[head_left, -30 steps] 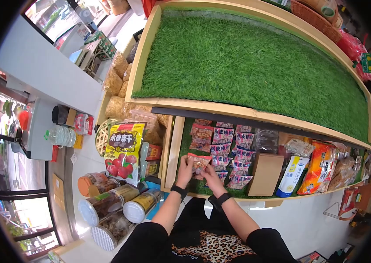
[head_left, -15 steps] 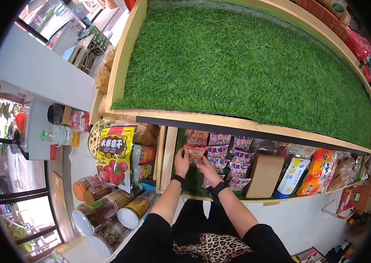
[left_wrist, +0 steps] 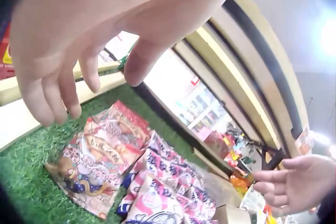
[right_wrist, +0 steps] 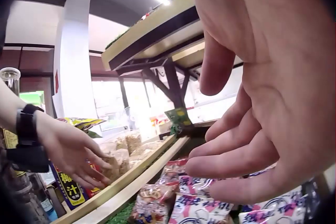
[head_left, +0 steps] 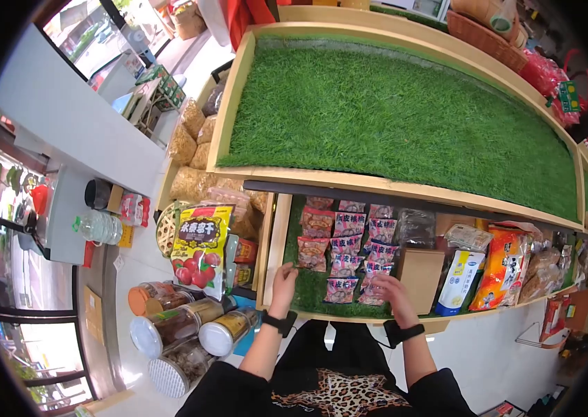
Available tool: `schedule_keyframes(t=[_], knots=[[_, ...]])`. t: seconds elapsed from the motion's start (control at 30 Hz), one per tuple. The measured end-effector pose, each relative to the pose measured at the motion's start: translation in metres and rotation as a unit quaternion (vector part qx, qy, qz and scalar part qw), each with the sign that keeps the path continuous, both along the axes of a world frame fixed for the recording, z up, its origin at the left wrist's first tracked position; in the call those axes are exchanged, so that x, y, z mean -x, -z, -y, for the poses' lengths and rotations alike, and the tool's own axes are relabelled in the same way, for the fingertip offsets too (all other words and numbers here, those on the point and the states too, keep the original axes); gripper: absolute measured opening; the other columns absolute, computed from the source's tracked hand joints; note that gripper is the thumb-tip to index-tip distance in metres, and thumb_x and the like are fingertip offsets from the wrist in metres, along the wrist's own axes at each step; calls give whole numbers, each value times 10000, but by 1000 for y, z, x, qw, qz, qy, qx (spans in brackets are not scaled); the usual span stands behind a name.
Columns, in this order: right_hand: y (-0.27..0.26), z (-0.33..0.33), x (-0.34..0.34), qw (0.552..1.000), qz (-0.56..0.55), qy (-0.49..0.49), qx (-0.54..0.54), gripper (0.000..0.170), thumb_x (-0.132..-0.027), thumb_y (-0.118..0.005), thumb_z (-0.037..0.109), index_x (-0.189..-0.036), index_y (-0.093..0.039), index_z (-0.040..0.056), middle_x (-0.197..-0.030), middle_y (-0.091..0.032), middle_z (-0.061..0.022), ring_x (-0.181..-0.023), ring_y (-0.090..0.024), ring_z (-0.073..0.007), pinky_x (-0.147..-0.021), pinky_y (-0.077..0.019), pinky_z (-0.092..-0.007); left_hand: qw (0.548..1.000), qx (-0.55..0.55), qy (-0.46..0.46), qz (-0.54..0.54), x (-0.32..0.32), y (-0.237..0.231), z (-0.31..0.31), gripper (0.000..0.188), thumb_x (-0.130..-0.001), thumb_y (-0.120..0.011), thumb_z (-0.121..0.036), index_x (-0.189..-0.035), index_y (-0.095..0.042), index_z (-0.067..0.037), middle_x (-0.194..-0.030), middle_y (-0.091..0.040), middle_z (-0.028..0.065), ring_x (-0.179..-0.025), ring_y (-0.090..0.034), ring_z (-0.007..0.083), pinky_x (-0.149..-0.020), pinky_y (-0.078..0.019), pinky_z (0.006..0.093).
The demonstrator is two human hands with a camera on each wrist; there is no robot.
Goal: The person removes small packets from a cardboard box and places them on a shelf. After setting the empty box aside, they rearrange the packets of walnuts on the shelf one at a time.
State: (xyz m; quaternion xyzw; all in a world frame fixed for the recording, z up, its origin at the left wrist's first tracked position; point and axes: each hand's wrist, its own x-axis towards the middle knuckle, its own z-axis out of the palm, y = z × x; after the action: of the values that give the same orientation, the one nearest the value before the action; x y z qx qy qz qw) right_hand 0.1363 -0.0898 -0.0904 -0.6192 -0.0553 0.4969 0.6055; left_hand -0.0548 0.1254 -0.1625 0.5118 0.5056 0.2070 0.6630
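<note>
A reddish snack bag (head_left: 312, 254) lies at the front of the left column on the lower shelf's artificial grass, overlapping another reddish bag (head_left: 317, 222) behind it. My left hand (head_left: 283, 285) hovers just left of it, near the wooden divider, with relaxed fingers and nothing in them. Pink-and-white snack bags (head_left: 342, 290) fill the columns to the right. Over the front of the rightmost pink column is my right hand (head_left: 392, 295), empty too. In the right wrist view its loosely bent fingers (right_wrist: 236, 153) pass above the pink bags.
A brown cardboard box (head_left: 420, 280) stands right of the snack bags, followed by a white-and-yellow pouch (head_left: 460, 281) and an orange bag (head_left: 500, 267). Lidded jars (head_left: 219, 333) and a plum bag (head_left: 200, 248) sit left of the divider. An upper grass tray (head_left: 405, 111) overhangs the back.
Both hands held the reddish bag over the left column. They have let it go there and moved apart, the left hand slightly left, the right hand to the right.
</note>
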Motion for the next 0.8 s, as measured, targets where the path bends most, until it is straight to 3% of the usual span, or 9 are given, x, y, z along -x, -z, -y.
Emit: schedule_keyframes(t=[0.1, 0.27, 0.33, 0.37, 0.4, 0.47, 0.6, 0.73, 0.8], knots=[[-20, 22, 9, 998, 26, 58, 17, 343, -881, -427, 224, -1144, -498, 16, -1029, -603, -80, -887, -588, -151, -750, -433, -254, 999, -7, 43, -5, 22, -51, 15, 300, -825, -528, -94, -1104, -500, 12, -1021, -565, 125, -952, -536, 181, -808, -417, 274], [-27, 56, 40, 987, 49, 155, -4, 302, -885, -433, 224, -1081, -526, 14, -975, -616, -93, -832, -591, -151, -713, -434, -247, 995, -85, 54, 25, 45, -66, 35, 303, -825, -523, -85, -1112, -490, 6, -1033, -561, 131, -945, -539, 164, -799, -429, 267], [-26, 68, 51, 985, 80, 150, -2, 255, -886, -442, 226, -986, -549, 18, -929, -625, -103, -804, -587, -143, -701, -436, -241, 998, -14, -34, 42, 46, -85, 46, 333, -821, -530, -101, -1133, -468, -4, -1007, -569, 126, -854, -565, 136, -657, -450, 219], [-40, 67, 60, 980, 79, 184, -5, 197, -875, -477, 213, -832, -548, 34, -824, -617, -88, -767, -582, -139, -685, -437, -241, 1000, -19, -5, 19, 48, -95, 48, 353, -817, -540, -115, -1147, -449, -30, -940, -573, 108, -748, -558, 107, -539, -414, 201], [-40, 74, 63, 979, 84, 188, -8, 197, -875, -477, 213, -832, -548, 34, -824, -617, -88, -767, -582, -139, -685, -437, -241, 999, -21, 0, 25, 50, -92, 49, 353, -817, -540, -115, -1147, -449, -30, -940, -573, 108, -748, -558, 107, -539, -414, 201], [-33, 89, 66, 977, 109, 184, -5, 196, -861, -511, 199, -736, -517, 48, -741, -584, -58, -733, -574, -137, -672, -433, -248, 997, -65, 44, 9, 51, -85, 51, 293, -810, -542, -107, -1083, -468, -32, -762, -563, 61, -689, -550, 106, -577, -403, 227], [-25, 119, 57, 970, 136, 199, -32, 235, -866, -506, 180, -666, -468, 62, -676, -547, -31, -680, -555, -139, -655, -425, -252, 994, -94, 58, -15, 49, -90, 60, 252, -798, -564, -135, -1018, -522, -20, -706, -567, 31, -680, -536, 89, -586, -397, 223], [-41, 127, 56, 958, 117, 259, -43, 160, -871, -484, 181, -859, -526, 26, -799, -587, -74, -753, -576, -167, -688, -433, -257, 988, -105, 99, 47, 49, -93, 68, 260, -797, -561, -161, -1002, -575, -1, -868, -601, 67, -785, -542, 120, -678, -421, 238], [-63, 121, 65, 928, 186, 322, -21, 330, -871, -465, 186, -1159, -449, 27, -1001, -581, -131, -852, -584, -199, -730, -436, -259, 987, -105, 105, 55, 51, -98, 73, 275, -800, -554, -164, -1018, -581, 3, -925, -604, 80, -829, -542, 135, -717, -425, 245]])
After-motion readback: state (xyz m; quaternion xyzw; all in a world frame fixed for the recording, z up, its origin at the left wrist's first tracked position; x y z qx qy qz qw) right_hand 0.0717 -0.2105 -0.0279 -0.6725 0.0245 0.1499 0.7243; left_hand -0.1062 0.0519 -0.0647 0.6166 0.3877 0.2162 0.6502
